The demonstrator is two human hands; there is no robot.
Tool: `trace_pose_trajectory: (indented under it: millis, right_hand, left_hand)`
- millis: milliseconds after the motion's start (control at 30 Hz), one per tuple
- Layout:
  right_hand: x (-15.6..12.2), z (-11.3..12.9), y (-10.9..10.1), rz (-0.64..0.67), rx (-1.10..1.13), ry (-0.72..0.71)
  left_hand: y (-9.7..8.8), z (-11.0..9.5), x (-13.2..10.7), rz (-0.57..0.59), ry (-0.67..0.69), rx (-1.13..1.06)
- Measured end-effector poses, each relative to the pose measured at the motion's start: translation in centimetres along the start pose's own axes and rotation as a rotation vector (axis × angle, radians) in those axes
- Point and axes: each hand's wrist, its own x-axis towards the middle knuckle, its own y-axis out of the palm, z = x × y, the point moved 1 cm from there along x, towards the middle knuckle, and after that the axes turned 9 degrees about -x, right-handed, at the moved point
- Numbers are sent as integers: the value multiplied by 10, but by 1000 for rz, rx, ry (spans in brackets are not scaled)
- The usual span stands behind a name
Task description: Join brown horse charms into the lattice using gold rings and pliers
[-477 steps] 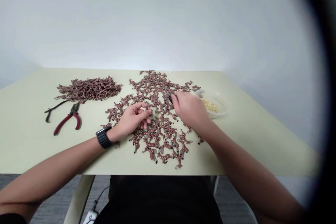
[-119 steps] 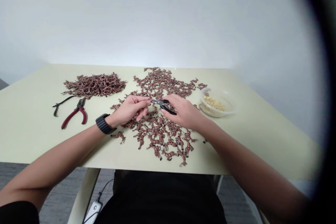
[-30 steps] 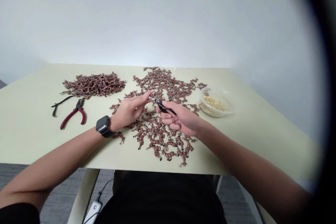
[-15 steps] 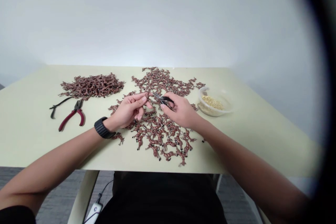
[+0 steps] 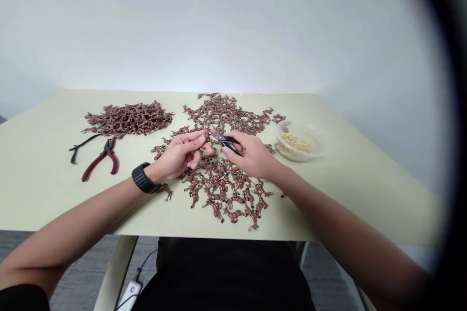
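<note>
My right hand [image 5: 248,155] is closed around small black-handled pliers [image 5: 222,139], whose tips point left toward my left fingertips. My left hand [image 5: 180,153], with a black watch at its wrist, pinches something tiny at those tips; it is too small to name. Both hands hover over a wide spread of small brown horse-shaped charms [image 5: 226,184] lying flat on the pale table [image 5: 36,189].
A heaped pile of the same brown charms [image 5: 127,119] sits at the back left. Red-handled pliers [image 5: 100,160] and a black-handled tool [image 5: 80,146] lie in front of it. A clear bowl [image 5: 314,151] of small golden pieces stands to the right of my hands.
Both hands rose and tilted a second ago, then came back down over the charms. The pliers' tips now meet my left fingertips again.
</note>
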Motion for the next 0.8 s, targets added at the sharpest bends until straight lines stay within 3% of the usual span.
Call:
trace_pose_trajectory:
  millis: [133,267,400,467,533,600,667,800]
  right_hand:
    - [-2,4,7,22,110,68]
    - [-4,11,16,90,403,198]
    - [-4,16,14,342,932,369]
    - [-3,17,9,488,1163,424]
    - [-2,16,5,572,1283,446]
    - [-1,13,4,572,1286,436]
    - [-1,8,5,471,1140,400]
    - [0,0,5,81,449,215]
  left_hand:
    - [4,3,-1,-31,58,74]
    - [5,9,-3,-59,214,348]
    - [-10,8,-2,-85,520,851]
    - [-20,4,-1,-16,729,1106]
    - [-27,1,1,42,817,1234]
    - [-27,-2,2,15,784,1184]
    - [-22,-2,2,-66,622,954]
    - [-9,3,3,-81,203,369]
